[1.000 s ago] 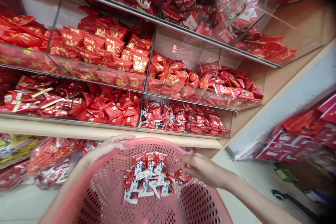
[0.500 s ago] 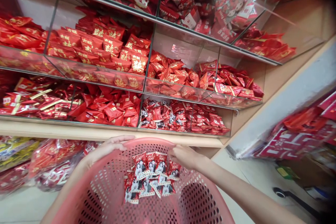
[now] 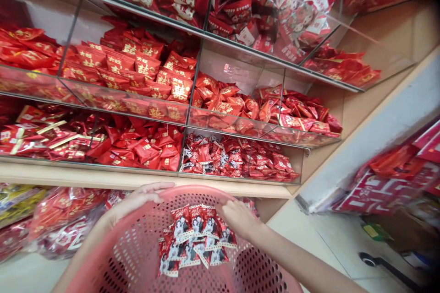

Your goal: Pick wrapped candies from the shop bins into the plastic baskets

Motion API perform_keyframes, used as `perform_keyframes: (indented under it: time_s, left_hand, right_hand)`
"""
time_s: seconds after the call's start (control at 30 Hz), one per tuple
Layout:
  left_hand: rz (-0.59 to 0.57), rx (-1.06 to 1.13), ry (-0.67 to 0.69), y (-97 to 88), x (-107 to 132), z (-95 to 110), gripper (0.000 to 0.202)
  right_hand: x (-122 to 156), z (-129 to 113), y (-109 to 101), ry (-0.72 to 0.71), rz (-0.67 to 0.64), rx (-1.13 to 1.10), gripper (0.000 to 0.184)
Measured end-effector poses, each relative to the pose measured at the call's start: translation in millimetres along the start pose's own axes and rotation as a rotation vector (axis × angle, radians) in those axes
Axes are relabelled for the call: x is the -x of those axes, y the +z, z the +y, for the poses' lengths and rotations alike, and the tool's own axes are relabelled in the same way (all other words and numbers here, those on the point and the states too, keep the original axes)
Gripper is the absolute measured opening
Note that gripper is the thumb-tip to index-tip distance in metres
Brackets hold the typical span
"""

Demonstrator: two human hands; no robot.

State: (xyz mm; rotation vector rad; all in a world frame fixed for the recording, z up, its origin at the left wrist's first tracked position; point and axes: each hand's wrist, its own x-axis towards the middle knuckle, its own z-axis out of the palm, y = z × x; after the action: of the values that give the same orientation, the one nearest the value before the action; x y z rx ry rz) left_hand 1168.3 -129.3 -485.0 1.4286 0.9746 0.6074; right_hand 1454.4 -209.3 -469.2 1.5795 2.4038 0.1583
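A pink plastic basket with round and slotted holes is tilted in front of me, its far rim close to the shelf's lower edge. Inside lie several small red-and-white candy packets printed with figures, bunched toward the far side. My left hand is closed over the rim at the far left, fingers lying along it. On the far right rim, my right hand is closed with its fingers curled over the edge, close to the packets. Its fingertips are partly hidden.
Clear-fronted shelf bins hold many red packets in rows. Similar figure-printed packets fill a bottom bin. Bagged goods lie below at left. A wooden side panel, red bags and tiled floor are at right.
The basket and both hands sit slightly lower in the picture, and the shelf view has shifted a little. Both hands stay on the rim; the packets keep their arrangement.
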Motion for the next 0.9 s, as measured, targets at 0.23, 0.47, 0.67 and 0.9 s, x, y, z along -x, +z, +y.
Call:
perform_keyframes:
  time_s: [0.23,0.47,0.67,0.9]
  left_hand:
    - [-0.047,0.061,0.006,-2.0,-3,-4,0.053]
    - [-0.057,0.120,-0.018,-0.9,-3,-6,0.056]
    - [-0.064,0.142,-0.040,2.7,-1,1,0.058]
    - [-0.034,0.094,-0.045,-1.5,2,2,0.057]
  right_hand:
    - [6,3,5,0.028,0.069,-0.052,0.021]
    - [12,18,-34,0.043,0.291,-0.184,0.024]
    - [-22,47,-78,-0.107,0.577,-0.156,0.037]
    - [-54,54,-81,-0.120,0.494,0.061,0.070]
